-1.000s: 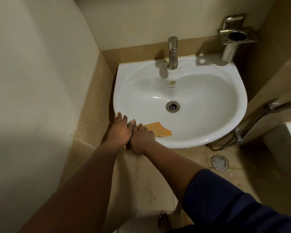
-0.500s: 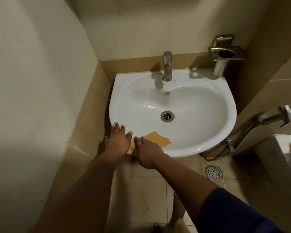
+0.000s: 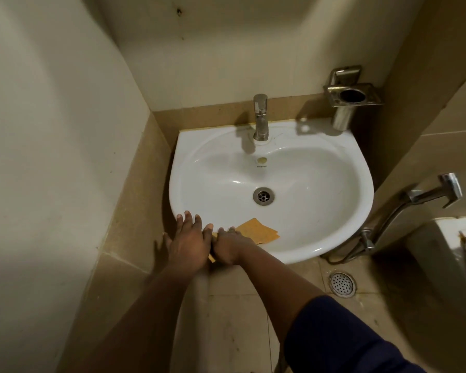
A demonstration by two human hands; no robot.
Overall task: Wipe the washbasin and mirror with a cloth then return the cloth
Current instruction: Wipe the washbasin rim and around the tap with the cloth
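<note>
Cloth [image 3: 257, 232]: orange-tan, folded flat; draped over the front-left rim of the washbasin [image 3: 334, 238], one part lying inside the bowl, a corner showing below the rim under the hands.
Right hand [image 3: 228, 247]: on the near edge of the cloth at the rim, fingers bent over it; grip judged to be grasping the cloth, though the fingertips are partly hidden.
Left hand [image 3: 190, 242]: just beside the right, fingers spread and straight, flat on the basin rim; grip released, holding nothing.
Tap [image 3: 260, 118]: upright at the back of the basin, well apart from the hands.
Drain [image 3: 263, 196]: open, in the bowl's middle, near the cloth's far corner.
Metal holder [image 3: 351, 99]: on the wall above the basin's back-right corner.
Mirror: not in view.
Risk, slip: the cloth straddles a smooth curved rim; a loose hold could let it slide to the floor [image 3: 240, 319].
Risk, soiling: the floor looks stained; a dropped cloth would carry dirt back onto the basin.
Risk, coverage: a folded cloth wipes a narrow strip; back rim and tap base may be missed.
Risk, balance: weight on the left palm over glossy ceramic could skid if the rim is wet.
Task stage: judged early, basin wiping barely begun.
</note>
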